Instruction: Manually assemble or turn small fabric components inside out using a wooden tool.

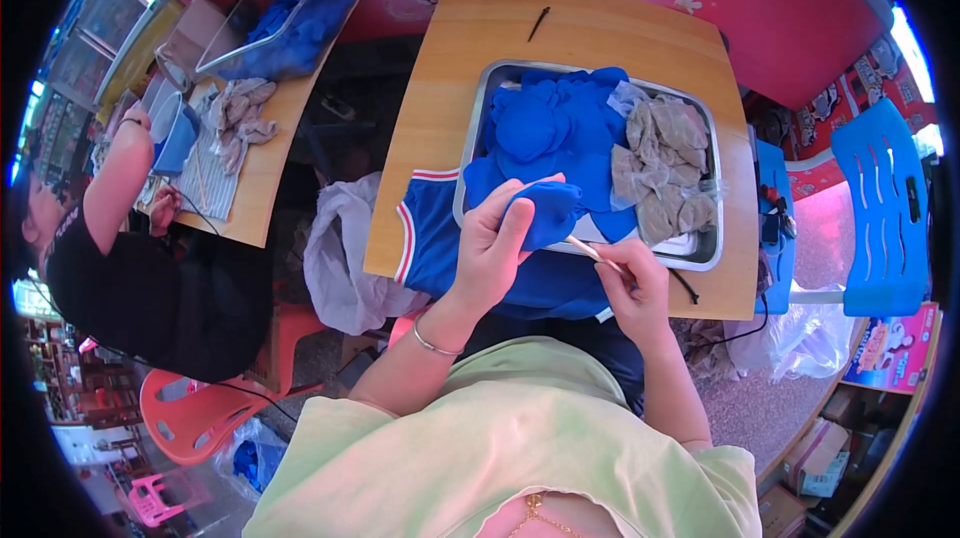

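Observation:
My left hand (492, 243) is closed round a small blue fabric piece (550, 215), held up over the near edge of a metal tray (716, 200). My right hand (638, 288) pinches a thin pale stick (586, 247), whose tip meets the lower edge of the blue piece; whether it goes inside I cannot tell. In the tray, several flat blue fabric pieces (560, 118) are heaped on the left. Beside them on the right lie beige fabric bundles (665, 153) in clear plastic. A blue garment with red and white trim (425, 228) lies under the tray's near left corner.
The wooden table (455, 33) carries black strips (539, 24) at its far side and near right. Blue chairs (880, 203) stand to the right. At left, a person in black (160, 278) works at another table, beside a clear bin (290, 33) of blue fabric.

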### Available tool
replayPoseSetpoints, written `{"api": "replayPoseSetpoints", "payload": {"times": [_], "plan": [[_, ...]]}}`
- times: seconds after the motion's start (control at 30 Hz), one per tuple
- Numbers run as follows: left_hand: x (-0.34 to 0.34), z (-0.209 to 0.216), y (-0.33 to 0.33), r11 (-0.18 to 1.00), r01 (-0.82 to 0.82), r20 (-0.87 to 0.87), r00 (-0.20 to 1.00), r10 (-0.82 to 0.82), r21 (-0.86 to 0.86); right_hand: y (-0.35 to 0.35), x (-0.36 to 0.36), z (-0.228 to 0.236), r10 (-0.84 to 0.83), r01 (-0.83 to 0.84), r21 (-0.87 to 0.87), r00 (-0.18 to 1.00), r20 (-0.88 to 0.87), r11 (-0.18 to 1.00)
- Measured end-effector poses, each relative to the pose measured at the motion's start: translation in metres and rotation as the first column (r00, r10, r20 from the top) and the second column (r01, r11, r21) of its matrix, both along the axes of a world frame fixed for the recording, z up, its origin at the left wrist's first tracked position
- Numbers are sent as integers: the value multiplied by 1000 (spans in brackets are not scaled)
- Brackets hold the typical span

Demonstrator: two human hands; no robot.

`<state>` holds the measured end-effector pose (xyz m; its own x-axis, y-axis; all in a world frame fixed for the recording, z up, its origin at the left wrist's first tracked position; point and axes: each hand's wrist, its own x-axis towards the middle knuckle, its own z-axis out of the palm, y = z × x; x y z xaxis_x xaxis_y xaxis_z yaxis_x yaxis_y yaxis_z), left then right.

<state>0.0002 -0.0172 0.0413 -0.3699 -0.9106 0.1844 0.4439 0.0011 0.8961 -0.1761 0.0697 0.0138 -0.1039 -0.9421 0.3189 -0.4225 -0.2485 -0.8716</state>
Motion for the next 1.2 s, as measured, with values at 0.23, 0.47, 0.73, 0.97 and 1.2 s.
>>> {"api": "replayPoseSetpoints", "payload": {"times": [0.23,0.47,0.73,0.97,1.2], "plan": [[-4,-14,7,990,-68,102,991,81,-125,5,9,1,-12,-141,217,815,580,966],[-2,2,-3,990,31,110,994,-15,-138,0,-1,-8,-28,-41,136,883,468,990],[12,5,-11,924,26,317,943,104,-381,0,-3,3,14,-14,-14,1000,5,1000],[-2,-9,-1,997,-58,-42,998,56,-54,7,3,1,3,-109,244,916,400,964],[-6,-10,-2,993,-121,-175,977,120,4,6,10,0,-24,-191,279,785,618,941]]}}
